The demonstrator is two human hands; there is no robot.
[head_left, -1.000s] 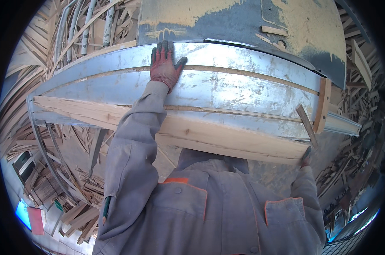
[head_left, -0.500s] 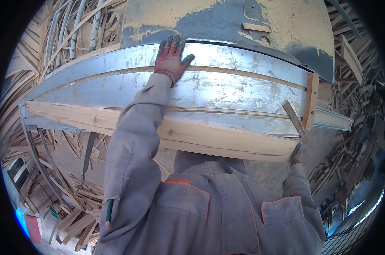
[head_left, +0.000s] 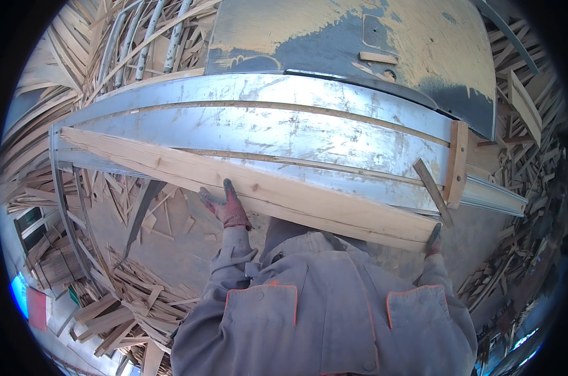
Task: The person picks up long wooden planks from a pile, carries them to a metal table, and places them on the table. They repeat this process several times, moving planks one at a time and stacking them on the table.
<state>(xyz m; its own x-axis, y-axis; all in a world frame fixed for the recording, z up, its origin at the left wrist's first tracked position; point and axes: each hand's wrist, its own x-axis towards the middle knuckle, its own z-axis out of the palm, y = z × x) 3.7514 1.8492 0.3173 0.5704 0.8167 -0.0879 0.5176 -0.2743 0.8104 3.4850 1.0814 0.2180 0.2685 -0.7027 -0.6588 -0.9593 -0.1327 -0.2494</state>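
A long pale wooden plank [head_left: 284,197] lies slantwise along the near side of a metal-topped bench [head_left: 234,128], its right end nearest me. My left hand [head_left: 229,210], in a red glove with dark fingertips, rests at the plank's near edge left of its middle. Its fingers are spread, one reaching over the top face. At the plank's right end, my right hand [head_left: 434,241], gloved alike, grips the end; its fingers are partly hidden. A short, narrow wooden strip [head_left: 431,188] lies across the bench near that end.
A wooden crosspiece [head_left: 457,156] is fixed at the bench's right end. Beyond the bench stands a large dusty dark panel [head_left: 309,37] bearing a small wood block [head_left: 378,57]. Scrap wood [head_left: 140,291] is heaped on both sides, with metal pipes [head_left: 147,47] at far left.
My left hand has come back from the bench's far metal strip to the plank's near edge. My right hand stays at the plank's right end. The view has turned slightly.
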